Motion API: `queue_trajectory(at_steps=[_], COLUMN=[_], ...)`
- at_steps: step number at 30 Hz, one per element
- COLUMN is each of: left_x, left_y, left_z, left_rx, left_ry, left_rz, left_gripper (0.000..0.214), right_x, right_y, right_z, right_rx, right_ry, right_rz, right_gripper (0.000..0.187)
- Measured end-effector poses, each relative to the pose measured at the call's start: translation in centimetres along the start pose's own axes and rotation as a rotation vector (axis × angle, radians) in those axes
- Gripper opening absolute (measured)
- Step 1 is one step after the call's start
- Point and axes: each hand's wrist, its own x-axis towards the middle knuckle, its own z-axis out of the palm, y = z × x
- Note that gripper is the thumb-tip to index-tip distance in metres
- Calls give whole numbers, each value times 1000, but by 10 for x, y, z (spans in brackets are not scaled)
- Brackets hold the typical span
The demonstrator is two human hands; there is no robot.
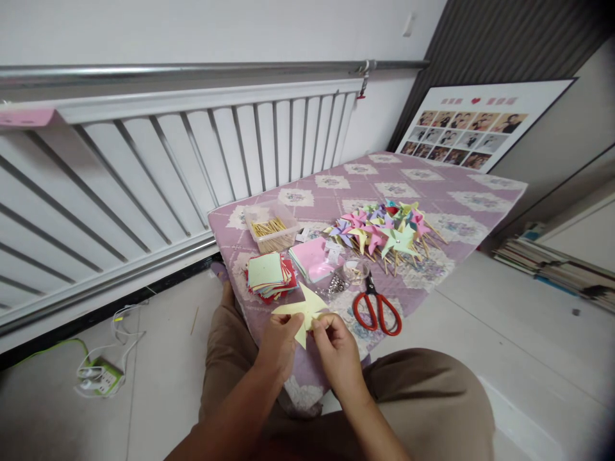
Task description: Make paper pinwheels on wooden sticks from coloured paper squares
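Note:
Both my hands hold a pale yellow paper pinwheel (pixel 304 308) over the near end of a purple patterned mat (pixel 432 198). My left hand (pixel 277 344) pinches its left side with closed fingers. My right hand (pixel 336 349) grips its centre and right side, fingers curled. Just beyond lie a stack of coloured paper squares (pixel 269 275), a pink paper pad (pixel 311 257) and red-handled scissors (pixel 377 310).
A clear box of wooden sticks (pixel 271 230) stands at the mat's left. A heap of finished coloured pinwheels (pixel 384 234) lies mid-mat. A small clear dish (pixel 354 271) sits by the scissors. A photo board (pixel 468 128) leans far right, books (pixel 552 262) and a power strip (pixel 98 378) lie on the floor.

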Motion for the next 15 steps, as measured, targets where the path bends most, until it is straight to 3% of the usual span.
queue_trajectory(at_steps=[15], left_x=[6], left_y=[-5], left_z=[-5], left_rx=[85], left_ry=[-3], left_rz=[40], left_gripper=[10], right_x=[-5], right_y=[0], right_z=[-4], right_rx=[11], right_ry=[-10], right_rz=[-7], right_gripper=[18])
